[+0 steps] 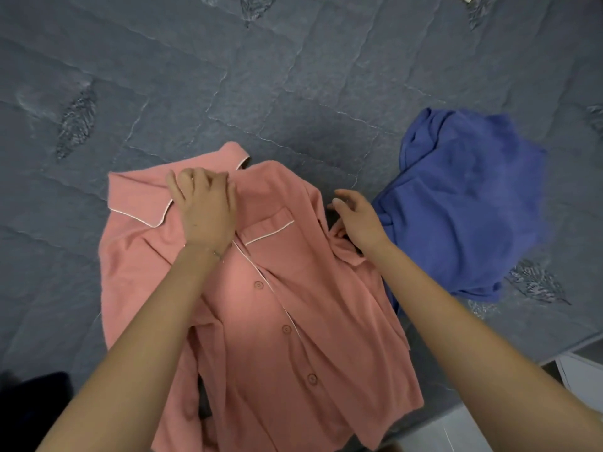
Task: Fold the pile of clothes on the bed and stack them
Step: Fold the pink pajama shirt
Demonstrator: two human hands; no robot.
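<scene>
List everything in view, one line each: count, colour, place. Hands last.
pink shirt: one, pink with white piping, spread front-up mid-bed.
buttons: three showing, pink, down the shirt's front.
blue garment: one, blue, crumpled on the bed right of the shirt.
bedspread: one, grey, quilted with leaf motifs, under both garments.
dark object: one, black, lower left corner; unidentifiable.
pale furniture: one, whitish, lower right, beside the bed.
left hand: one, grips the shirt's collar area.
right hand: one, fingers relaxed, at the shirt's shoulder nearest the blue garment.

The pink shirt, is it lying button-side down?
No, the pink shirt lies with its buttons and chest pocket facing up.
</scene>
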